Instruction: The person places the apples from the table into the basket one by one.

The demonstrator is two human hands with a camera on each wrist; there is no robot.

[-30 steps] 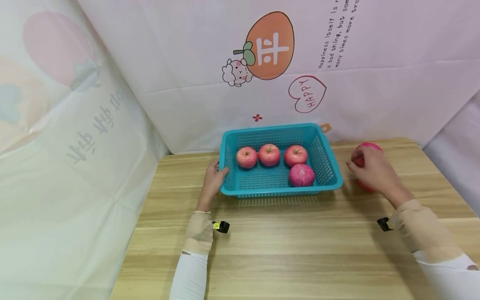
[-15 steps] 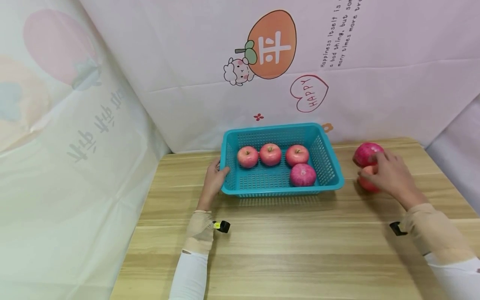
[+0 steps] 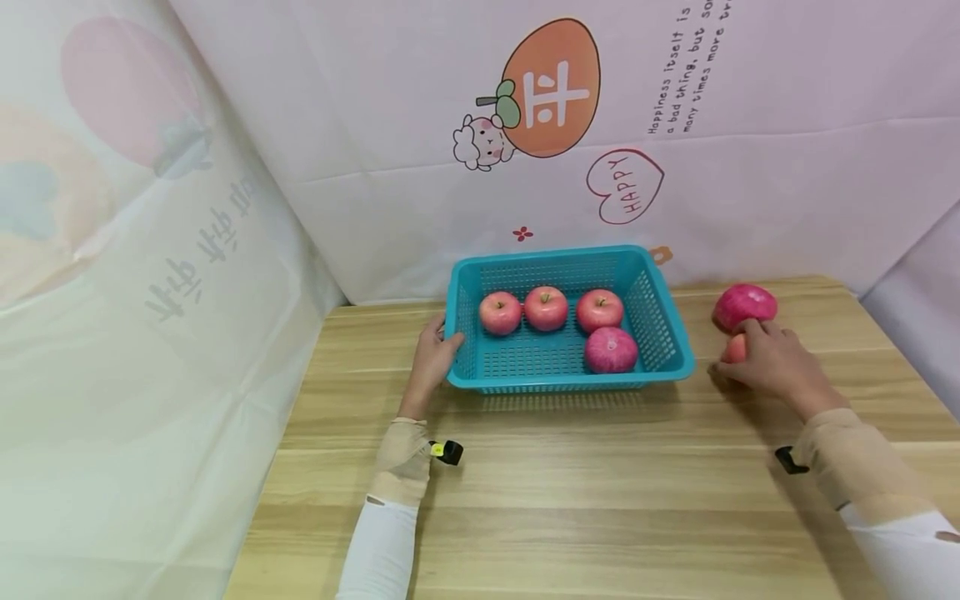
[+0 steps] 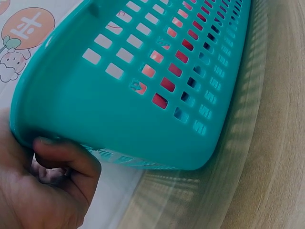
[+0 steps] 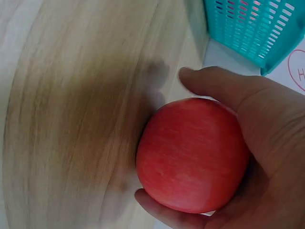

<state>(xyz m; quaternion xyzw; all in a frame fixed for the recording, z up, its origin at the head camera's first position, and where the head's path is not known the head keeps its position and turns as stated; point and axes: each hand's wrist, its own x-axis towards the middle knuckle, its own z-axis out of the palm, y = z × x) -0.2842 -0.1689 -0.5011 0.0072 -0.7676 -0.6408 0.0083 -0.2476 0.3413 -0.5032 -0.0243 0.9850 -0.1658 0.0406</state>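
On the wooden table stands a blue-green plastic basket (image 3: pixel 517 382). It holds several fruits: a left apple (image 3: pixel 500 313), a middle apple (image 3: pixel 546 309), a right apple (image 3: pixel 599 312) and a deep pink, pomegranate-like fruit (image 3: pixel 611 350). My left hand (image 3: pixel 435 358) grips the basket's left rim, thumb on the near side in the left wrist view. To the right of the basket, my right hand (image 3: pixel 783 367) curls round a red apple (image 5: pixel 193 155) low at the table. Its thumb tip stands slightly off the skin, while fingers lie along the opposite side.
Just behind the right hand lies another pink, pomegranate-like fruit (image 3: pixel 745 305). A printed white cloth (image 3: pixel 375 225) rises at the table's back edge, and another hangs on the left. The wooden tabletop (image 3: pixel 600 500) stretches in front of the basket.
My right hand has come off the pink fruit at the back, moved nearer, and closed round the apple in front of it. The left hand keeps its hold on the basket.
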